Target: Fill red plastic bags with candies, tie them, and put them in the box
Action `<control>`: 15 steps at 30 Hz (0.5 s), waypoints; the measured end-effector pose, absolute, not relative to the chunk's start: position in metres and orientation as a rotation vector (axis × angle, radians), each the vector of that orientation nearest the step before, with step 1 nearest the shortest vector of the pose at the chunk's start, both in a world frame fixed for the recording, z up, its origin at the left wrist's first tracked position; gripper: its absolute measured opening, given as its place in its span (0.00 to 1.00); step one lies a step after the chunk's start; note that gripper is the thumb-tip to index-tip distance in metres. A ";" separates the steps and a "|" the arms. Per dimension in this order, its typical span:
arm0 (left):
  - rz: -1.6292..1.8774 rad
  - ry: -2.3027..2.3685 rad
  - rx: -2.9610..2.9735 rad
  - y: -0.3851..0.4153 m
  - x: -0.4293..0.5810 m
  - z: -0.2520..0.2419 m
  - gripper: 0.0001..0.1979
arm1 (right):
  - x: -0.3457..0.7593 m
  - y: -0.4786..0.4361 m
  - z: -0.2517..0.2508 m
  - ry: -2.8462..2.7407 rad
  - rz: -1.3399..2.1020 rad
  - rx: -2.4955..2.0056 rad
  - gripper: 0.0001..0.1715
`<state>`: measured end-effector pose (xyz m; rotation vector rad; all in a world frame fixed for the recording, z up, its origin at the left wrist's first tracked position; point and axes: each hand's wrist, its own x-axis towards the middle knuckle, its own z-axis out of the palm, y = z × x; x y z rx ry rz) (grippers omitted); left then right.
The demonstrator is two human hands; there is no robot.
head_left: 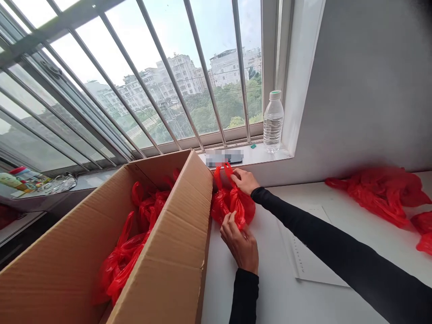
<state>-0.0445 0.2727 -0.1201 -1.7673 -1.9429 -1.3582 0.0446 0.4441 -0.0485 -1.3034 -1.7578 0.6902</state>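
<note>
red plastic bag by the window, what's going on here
A person's two bare hands are on a red plastic bag on the white tabletop. The right hand is at a looped handle; the left hand touches the bag's front. Beside it, an open brown cardboard box contains more red plastic bags.

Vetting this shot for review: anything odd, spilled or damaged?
Yes: on the windowsill, a pixelated patch partly hides a dark flat object; everything around it is unmasked. No spill shows near the red plastic bag.
</note>
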 end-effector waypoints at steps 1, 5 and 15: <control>-1.335 -1.914 -1.793 0.272 -0.042 -0.118 0.22 | 0.049 0.442 -0.049 -1.740 0.712 -1.290 0.17; -1.179 -1.755 -2.011 0.281 -0.033 -0.103 0.33 | 0.073 0.415 -0.058 -1.639 0.780 -1.247 0.22; -0.885 -1.788 -2.269 0.356 -0.027 -0.109 0.26 | 0.216 0.245 -0.121 -1.359 0.895 -1.492 0.24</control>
